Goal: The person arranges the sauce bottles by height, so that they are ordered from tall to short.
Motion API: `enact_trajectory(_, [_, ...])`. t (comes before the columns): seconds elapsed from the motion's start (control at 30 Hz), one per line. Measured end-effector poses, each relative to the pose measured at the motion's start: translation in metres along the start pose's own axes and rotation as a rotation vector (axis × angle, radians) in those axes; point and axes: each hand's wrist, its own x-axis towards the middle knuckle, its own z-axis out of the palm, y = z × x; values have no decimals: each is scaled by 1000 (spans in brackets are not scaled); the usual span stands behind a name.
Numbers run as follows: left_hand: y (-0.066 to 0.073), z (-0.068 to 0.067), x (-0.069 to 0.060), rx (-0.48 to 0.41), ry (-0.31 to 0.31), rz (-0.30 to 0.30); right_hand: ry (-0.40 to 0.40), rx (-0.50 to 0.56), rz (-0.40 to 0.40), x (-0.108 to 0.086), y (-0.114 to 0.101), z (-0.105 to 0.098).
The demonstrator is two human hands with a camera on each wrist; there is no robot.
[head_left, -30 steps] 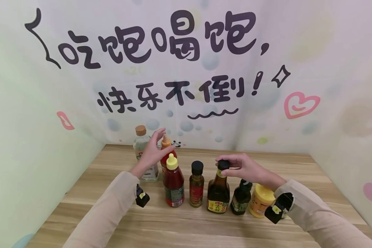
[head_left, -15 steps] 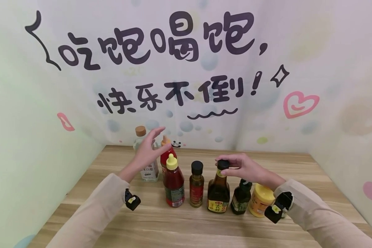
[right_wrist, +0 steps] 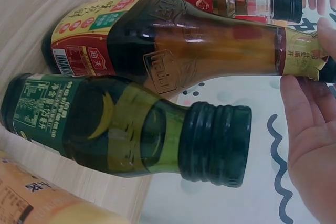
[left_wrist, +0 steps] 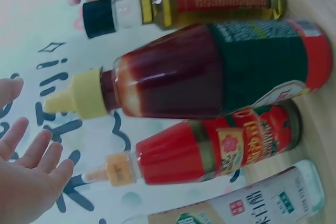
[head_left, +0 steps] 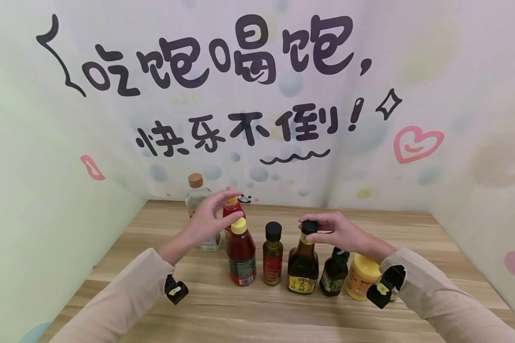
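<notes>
My left hand (head_left: 208,221) hovers beside the yellow cap of the dark red sauce bottle (head_left: 242,257), thumb and fingers spread. In the left wrist view a gap shows between that hand (left_wrist: 31,171) and the yellow nozzle (left_wrist: 79,95). Behind it stands an orange-capped red bottle (left_wrist: 173,156), its nozzle partly hidden by my fingers in the head view. My right hand (head_left: 343,233) grips the black-capped neck of the brown sauce bottle (head_left: 302,267), which stands upright; the right wrist view shows fingers at the neck label (right_wrist: 303,51).
A small black-capped bottle (head_left: 272,257) stands between the dark red and brown bottles. Right of the brown one are a dark green bottle (head_left: 334,274) and a yellow-lidded jar (head_left: 362,276). A clear bottle with a brown cap (head_left: 195,180) is at the back left of the wooden table (head_left: 249,314).
My left hand first drew left and toward me, then came right and lower, to beside the yellow cap. The right hand and the bottles have stayed in place.
</notes>
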Motion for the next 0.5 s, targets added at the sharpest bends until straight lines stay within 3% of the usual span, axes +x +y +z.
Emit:
enact_trajectory(0.37, [-21, 19, -9, -44, -62, 15, -1, 2, 11, 0, 0, 0])
enact_trajectory(0.5, [-28, 23, -10, -61, -70, -18, 2, -3, -10, 0, 0, 0])
